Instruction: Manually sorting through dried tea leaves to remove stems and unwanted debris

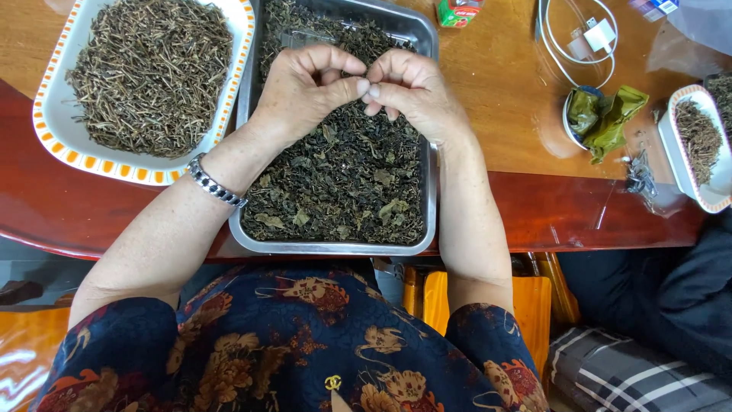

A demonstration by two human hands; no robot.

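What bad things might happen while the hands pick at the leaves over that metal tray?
1. The metal tray juts past the table edge toward the lap; a bump might tip it.
2. The left hand and right hand pinch something small above the dried leaves; bits may fall back in.
3. The tray of stems sits close, so piles might mix.

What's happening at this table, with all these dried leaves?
A person's left hand and right hand meet fingertip to fingertip above a rectangular metal tray of dark dried leaves. Whether they pinch a piece is hard to tell. Beside it stands a white orange-rimmed dish of dried stems.
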